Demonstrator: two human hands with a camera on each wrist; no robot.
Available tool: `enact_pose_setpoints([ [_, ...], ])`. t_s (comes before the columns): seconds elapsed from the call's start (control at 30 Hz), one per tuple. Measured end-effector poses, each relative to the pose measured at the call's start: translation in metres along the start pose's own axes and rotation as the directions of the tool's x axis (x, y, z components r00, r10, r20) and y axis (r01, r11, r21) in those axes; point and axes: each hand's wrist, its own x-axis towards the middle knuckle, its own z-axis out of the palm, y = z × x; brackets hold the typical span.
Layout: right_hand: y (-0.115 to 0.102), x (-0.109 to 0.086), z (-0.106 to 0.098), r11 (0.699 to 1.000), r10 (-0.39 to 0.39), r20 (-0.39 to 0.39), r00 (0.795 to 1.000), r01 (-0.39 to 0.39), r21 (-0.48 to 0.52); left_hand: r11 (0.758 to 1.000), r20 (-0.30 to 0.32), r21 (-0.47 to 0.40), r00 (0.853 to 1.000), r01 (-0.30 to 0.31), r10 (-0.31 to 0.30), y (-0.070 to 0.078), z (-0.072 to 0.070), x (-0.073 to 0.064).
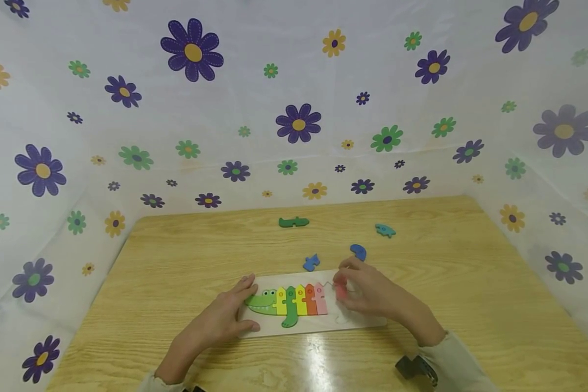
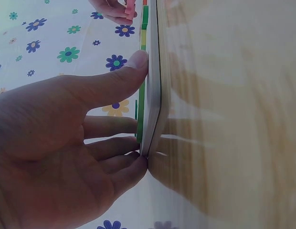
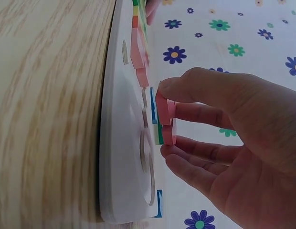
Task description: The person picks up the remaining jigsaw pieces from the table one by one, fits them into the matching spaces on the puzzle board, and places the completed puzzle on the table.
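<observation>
A pale wooden puzzle board point(image 1: 318, 324) lies on the table with a crocodile picture in it. Its green head point(image 1: 263, 303) and several numbered body pieces in yellow, green, red-orange and pink fill the left part. My left hand point(image 1: 218, 318) holds the board's left end, thumb at the near edge and fingers at the far side. Over the right part, my right hand point(image 1: 374, 294) pinches a pink puzzle piece point(image 3: 164, 112) between thumb and fingers. In the right wrist view that piece stands just off the board face, beside the bare recess outlines.
Beyond the board lie a notched blue piece point(image 1: 311, 263) and a curved blue piece point(image 1: 359, 251), the latter close to my right fingers. Farther back are a long green piece point(image 1: 294, 222) and a teal piece point(image 1: 385, 231). A flower-printed white sheet point(image 1: 255, 92) encloses the wooden table point(image 1: 201, 245).
</observation>
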Motion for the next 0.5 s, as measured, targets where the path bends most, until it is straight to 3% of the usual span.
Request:
enact_pose_setpoints([
  [0.5,-0.0021,0.0017,0.0047,0.999,-0.050,0.034,0.998,0.050,0.001,1.000,0.001,-0.013,1.000,0.002,-0.002,0.0002,-0.0008,-0.0001],
])
